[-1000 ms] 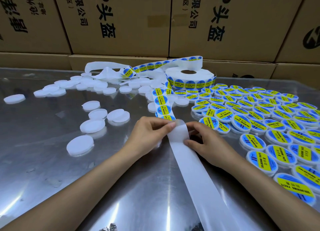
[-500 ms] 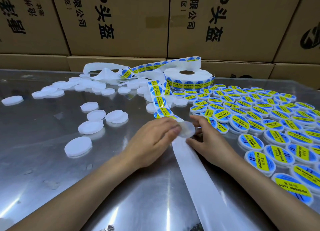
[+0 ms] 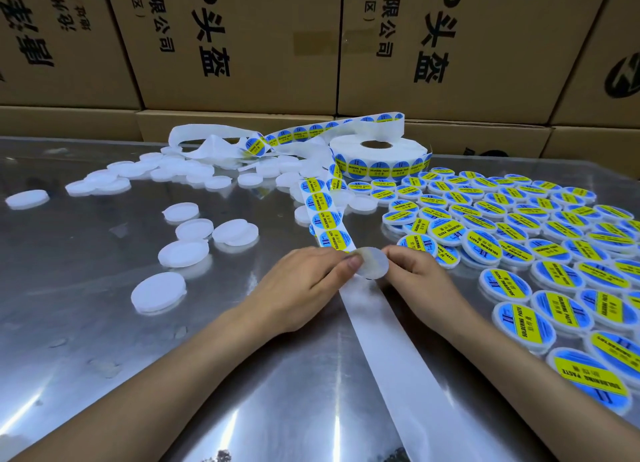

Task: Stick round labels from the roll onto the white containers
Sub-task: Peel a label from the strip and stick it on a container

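- Your left hand (image 3: 308,281) pinches a peeled round label (image 3: 372,262) by its edge, thumb and fingers curled on it, its pale back facing you.
- Your right hand (image 3: 420,276) meets the same label from the other side, fingertips touching its rim; whether they grip it or only steady it cannot be told.
- The label hangs just above the bare backing strip (image 3: 398,350), which runs toward you across the shiny surface (image 3: 104,323).
- Beyond your hands, the strip of unused labels (image 3: 323,219) leads back to the roll (image 3: 379,156), which looks thick, with plenty left.
- To your right lies a dense field of labelled containers (image 3: 519,243), blue and yellow faces up; by the look of it, well over half the visible lot is done.
- To your left, plain white containers (image 3: 183,252) lie scattered, with a larger heap (image 3: 194,172) farther back by the crumpled liner (image 3: 211,146); those remain to be labelled.
- No blank container sits under the label; judging by this, one must be fetched from the left before it goes on.
- Cardboard boxes (image 3: 242,46) wall the back.
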The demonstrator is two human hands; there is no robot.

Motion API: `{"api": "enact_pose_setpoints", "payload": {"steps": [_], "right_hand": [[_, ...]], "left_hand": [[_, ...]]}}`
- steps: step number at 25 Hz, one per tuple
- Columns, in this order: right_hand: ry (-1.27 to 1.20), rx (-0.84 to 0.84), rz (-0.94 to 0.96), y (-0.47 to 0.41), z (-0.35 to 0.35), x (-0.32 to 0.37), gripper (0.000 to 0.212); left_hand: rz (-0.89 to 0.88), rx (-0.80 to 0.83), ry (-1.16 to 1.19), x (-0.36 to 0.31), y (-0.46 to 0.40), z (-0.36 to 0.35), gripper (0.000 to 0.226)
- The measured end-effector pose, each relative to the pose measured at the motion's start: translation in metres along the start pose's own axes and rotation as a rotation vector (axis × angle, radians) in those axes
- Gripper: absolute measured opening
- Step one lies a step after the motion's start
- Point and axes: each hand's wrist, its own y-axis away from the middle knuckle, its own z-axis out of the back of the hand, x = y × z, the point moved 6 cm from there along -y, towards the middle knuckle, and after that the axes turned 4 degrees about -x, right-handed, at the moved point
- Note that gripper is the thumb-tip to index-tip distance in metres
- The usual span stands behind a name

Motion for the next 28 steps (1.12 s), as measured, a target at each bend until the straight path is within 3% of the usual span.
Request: {"api": "enact_pose_setpoints", "payload": {"steps": [4,7,13,16,18,20,25,28], "right_hand": [[-0.049,0.137,-0.054,0.002,-0.007,0.005,0.035],[-0.099,0.252,-0.068,0.006,-0.014,0.010,0.033],[-0.310,0.258,-0.170,0.006,-0.010,0.002,0.027],[-0.420,0.151,-0.227,0.004,-0.004,-0.001,0.025],[-0.485,0.087,-0.254,0.004,-0.001,0.001,0.015],[-0.623,0.063,-0.295,0.005,0.000,0.003,0.019],[-0.720,0.229,-0.338,0.018,-0.020,0.012,0.005],[-0.715,0.186,-0.378,0.019,-0.020,0.007,0.007]], "left_hand": [[-0.036,-0.043,0.014,-0.003,0.001,0.006,0.054],[-0.040,-0.032,0.016,-0.005,0.000,0.007,0.054],[-0.021,0.035,-0.006,-0.003,0.000,0.007,0.064],[0.035,0.141,-0.014,0.004,-0.001,0.004,0.063],[0.063,0.151,0.007,0.007,0.000,0.003,0.063],[0.047,0.137,-0.013,0.008,0.002,0.002,0.058],[-0.046,0.116,0.101,0.006,0.000,0.006,0.036],[0.108,0.163,-0.055,0.026,0.001,0.006,0.061]]}}
